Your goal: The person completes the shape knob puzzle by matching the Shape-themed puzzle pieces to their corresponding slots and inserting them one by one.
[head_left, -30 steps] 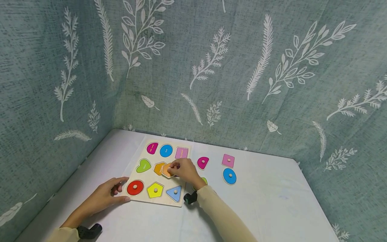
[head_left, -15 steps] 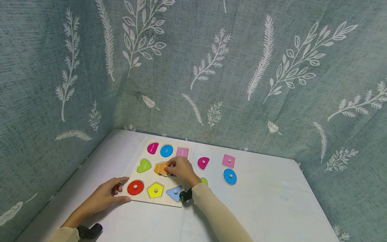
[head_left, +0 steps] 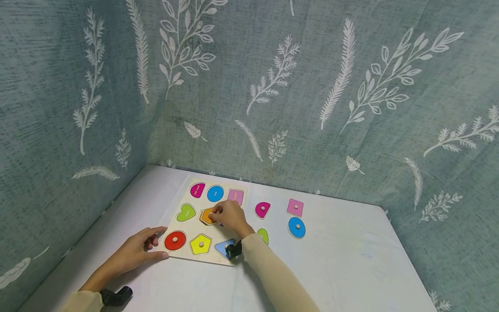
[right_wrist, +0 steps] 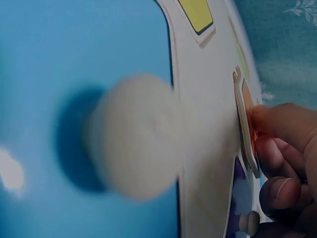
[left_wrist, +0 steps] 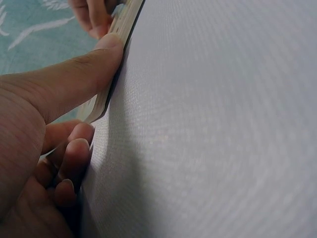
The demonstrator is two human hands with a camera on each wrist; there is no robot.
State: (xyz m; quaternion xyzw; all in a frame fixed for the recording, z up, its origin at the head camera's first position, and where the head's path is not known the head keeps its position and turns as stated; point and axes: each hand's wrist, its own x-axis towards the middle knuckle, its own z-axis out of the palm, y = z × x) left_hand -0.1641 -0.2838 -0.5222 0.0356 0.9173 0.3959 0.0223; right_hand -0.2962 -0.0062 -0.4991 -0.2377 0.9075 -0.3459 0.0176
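My right hand (head_left: 231,216) pinches an orange hexagon puzzle piece (head_left: 207,216) by its top. The piece overlaps the orange hexagon recess in the wooden puzzle board (head_left: 191,228), slightly offset and tilted in the right wrist view. Beside it sits a purple piece (right_wrist: 241,196), mostly hidden by the hand in the head view. My left hand (head_left: 136,250) spans the board's near left corner, thumb against the front edge and index finger at the left edge. A red circle (head_left: 170,243), yellow pentagon (head_left: 196,247) and blue triangle (head_left: 220,248) with knobs lie in the front row.
Right of the board lie a magenta half-round piece (head_left: 261,213), a pink square (head_left: 291,210), a blue oval (head_left: 294,230) and a green piece (head_left: 263,235) partly behind my right sleeve. Patterned curtains (head_left: 241,143) border the white table (head_left: 351,268).
My right hand has shifted left with the orange hexagon, which now covers more of its matching recess. The left hand stays at the board's corner.
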